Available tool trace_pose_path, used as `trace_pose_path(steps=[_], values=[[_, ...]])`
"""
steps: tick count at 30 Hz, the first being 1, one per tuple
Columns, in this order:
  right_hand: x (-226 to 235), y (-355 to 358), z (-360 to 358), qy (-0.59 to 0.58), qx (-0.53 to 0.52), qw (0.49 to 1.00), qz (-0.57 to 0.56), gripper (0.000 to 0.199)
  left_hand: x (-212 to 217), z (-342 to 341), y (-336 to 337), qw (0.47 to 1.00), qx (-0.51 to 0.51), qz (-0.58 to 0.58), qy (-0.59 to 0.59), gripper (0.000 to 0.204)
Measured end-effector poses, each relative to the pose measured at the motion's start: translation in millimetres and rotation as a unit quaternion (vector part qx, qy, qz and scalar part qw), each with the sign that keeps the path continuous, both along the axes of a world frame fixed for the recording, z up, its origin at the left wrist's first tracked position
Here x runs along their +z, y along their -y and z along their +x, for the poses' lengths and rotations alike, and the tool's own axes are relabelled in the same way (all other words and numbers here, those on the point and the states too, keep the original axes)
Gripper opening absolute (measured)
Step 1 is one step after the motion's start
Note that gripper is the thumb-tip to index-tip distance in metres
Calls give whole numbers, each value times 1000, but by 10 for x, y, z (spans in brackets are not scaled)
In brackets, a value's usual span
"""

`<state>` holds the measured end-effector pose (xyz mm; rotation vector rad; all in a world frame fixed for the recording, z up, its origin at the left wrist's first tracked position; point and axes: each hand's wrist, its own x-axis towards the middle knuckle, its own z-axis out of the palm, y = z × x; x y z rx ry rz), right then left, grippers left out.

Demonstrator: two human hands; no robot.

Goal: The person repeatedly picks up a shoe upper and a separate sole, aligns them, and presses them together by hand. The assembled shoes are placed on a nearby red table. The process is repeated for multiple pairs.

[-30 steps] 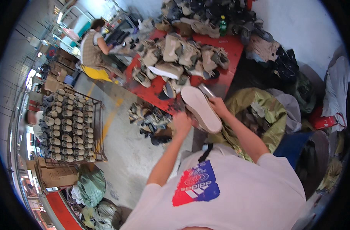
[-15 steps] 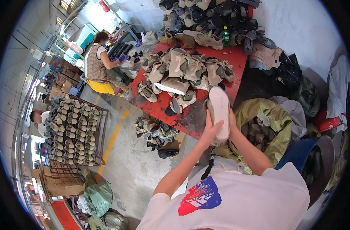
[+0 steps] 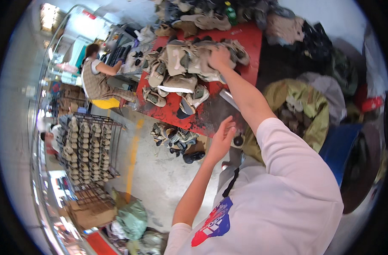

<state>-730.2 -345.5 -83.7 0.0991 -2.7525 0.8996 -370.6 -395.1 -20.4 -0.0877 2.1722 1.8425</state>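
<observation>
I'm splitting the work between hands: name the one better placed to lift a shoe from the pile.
Probably the right hand: it is at the shoe pile on the red table, though blur hides any grip. The left hand looks empty but is by the near edge, short of the pile.

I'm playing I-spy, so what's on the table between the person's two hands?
In the head view, a silvery bar lies on the red table between the left hand and the right hand, with shoes nearer the right hand.
</observation>
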Motion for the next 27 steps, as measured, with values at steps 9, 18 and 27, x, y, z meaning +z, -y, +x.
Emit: trace_pose_path(steps=[9,18,27], values=[[-976,-1267,2803,89,-17,938,-336,24,-1472,1858,1063,957,15,-135,258,43],[-1653,-2225,3470,267,-78,895,-347,27,-1209,1404,1031,949,-65,-121,285,40],[-2864,-2767,3119,420,-203,831,-302,30,-1198,1512,1373,908,-30,-179,378,45]])
